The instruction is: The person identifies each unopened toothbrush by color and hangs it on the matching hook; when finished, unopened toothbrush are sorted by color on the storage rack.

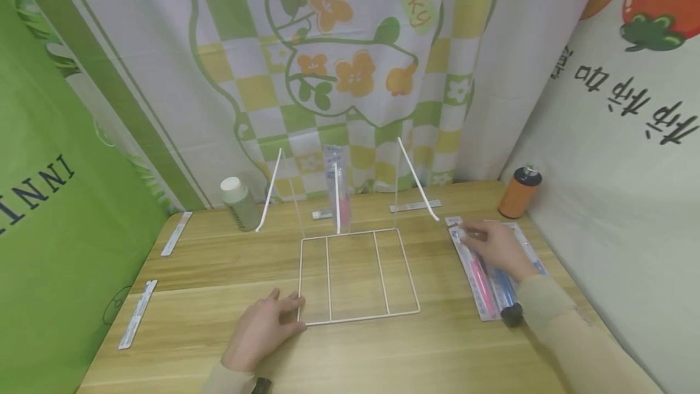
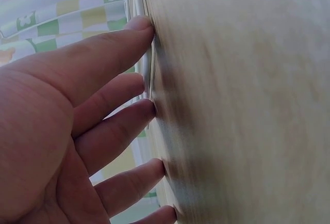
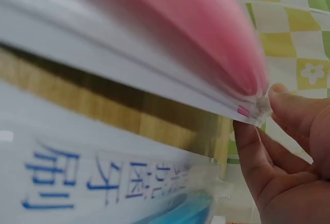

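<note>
A white wire rack (image 1: pixel 358 275) with clear upright dividers stands mid-table, and one packaged pink toothbrush (image 1: pixel 336 190) is upright in its back. My left hand (image 1: pixel 281 307) lies flat on the wood, fingers straight, with its fingertips (image 2: pixel 142 25) against the rack's near-left wire corner. On the right, two packaged toothbrushes lie side by side. My right hand (image 1: pixel 471 235) pinches the far end of the pink toothbrush pack (image 1: pixel 478 278). In the right wrist view the pink pack (image 3: pixel 170 43) is raised over the blue pack (image 3: pixel 103 182), held between thumb and fingers (image 3: pixel 289 105).
A grey-green bottle (image 1: pixel 239 202) stands back left and an orange bottle (image 1: pixel 519 192) back right. Flat packs lie at the left edge (image 1: pixel 138 313), further back on the left (image 1: pixel 176 233), and behind the rack (image 1: pixel 415 205). Fabric walls close in three sides.
</note>
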A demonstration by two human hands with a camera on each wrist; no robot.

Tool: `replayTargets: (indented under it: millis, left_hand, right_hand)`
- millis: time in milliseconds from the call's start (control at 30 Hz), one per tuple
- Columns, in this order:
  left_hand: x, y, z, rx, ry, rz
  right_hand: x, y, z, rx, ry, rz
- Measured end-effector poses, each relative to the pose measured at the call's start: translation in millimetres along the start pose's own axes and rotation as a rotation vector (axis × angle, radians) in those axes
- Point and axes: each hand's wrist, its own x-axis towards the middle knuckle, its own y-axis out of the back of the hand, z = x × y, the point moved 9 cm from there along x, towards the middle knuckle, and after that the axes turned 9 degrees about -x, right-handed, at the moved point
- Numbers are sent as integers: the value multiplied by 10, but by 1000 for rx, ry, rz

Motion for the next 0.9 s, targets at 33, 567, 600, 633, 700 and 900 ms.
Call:
replayTargets:
  millis: [33, 567, 600, 633, 700, 900]
  left_hand:
    - [-1, 0, 1, -1, 0, 0]
    - [-4, -3, -3, 7, 9, -6]
    - [-4, -4, -5, 9, 8, -6]
    - [-2, -6, -8, 9, 9, -6]
    - [1, -7, -7, 11, 5, -6]
    - [-5, -15, 7, 12, -1, -13]
  right_hand:
    - [-1, -7, 10, 5, -3, -5]
    - [-85, 164, -551, 141, 56, 54]
    - [-87, 178, -620, 153, 70, 75]
    - [-93, 192, -695, 171, 76, 87]
    - [-110, 217, -847, 220, 83, 104]
    - [-178, 270, -1262, 298, 134, 150]
